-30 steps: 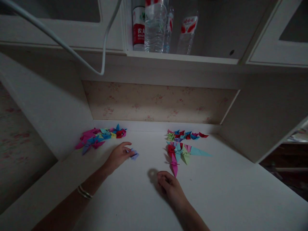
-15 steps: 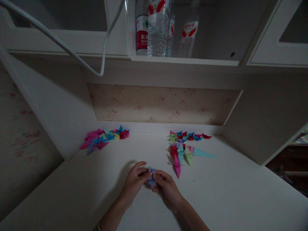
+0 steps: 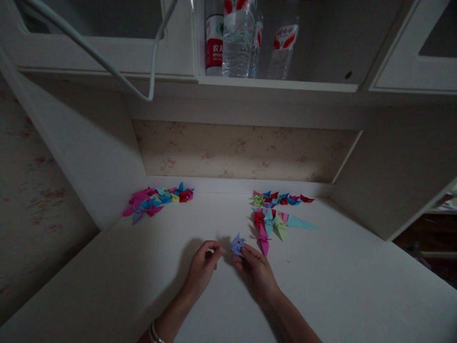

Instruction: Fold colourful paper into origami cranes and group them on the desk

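Between the thumb and fingers of my right hand is a small purple origami piece, its pointed folds standing out to the upper left. My left hand is apart from it, just to the left, with thumb and forefinger pinched together and nothing visible between them. Beyond my right hand lies a group of folded paper pieces: a magenta origami piece, a light green origami piece and a long pale blue paper point, with red ones among them.
A heap of colourful origami pieces lies at the back left of the white desk. Another row of folded pieces runs along the back right. Above are plastic bottles on a shelf and a hanging white cable.
My left hand has let go of the purple origami piece. My right hand has carried it slightly up and to the right, and its folds now show more openly.
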Action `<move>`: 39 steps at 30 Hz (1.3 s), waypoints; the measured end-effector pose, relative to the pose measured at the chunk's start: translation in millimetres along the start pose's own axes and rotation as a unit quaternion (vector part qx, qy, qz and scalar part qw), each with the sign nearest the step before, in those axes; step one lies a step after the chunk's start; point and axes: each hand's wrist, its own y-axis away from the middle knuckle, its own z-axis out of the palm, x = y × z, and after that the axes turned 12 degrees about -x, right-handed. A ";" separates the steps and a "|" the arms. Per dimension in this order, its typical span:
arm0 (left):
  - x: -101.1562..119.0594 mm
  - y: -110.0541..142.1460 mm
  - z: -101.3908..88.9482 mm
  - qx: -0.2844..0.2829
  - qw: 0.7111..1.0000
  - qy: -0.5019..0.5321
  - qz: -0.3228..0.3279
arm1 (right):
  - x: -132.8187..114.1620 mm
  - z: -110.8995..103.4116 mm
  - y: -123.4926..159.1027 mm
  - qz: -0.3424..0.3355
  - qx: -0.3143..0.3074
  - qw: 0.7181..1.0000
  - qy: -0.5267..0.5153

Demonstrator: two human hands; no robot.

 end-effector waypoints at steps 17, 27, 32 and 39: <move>-21.9 -4.3 8.2 -0.024 0.999 -0.029 0.000 | 10.4 0.8 16.0 0.032 -0.159 0.983 0.091; -6.7 -4.6 6.1 -0.005 0.993 0.112 -0.042 | 6.0 1.9 14.7 -0.014 -0.076 0.987 0.139; -7.3 -3.4 8.2 -0.026 0.992 0.113 -0.051 | 4.5 2.6 13.3 -0.033 -0.039 0.992 0.118; -9.1 -3.8 11.7 -0.031 0.995 0.086 -0.042 | 8.0 4.1 13.2 -0.029 -0.098 0.984 0.146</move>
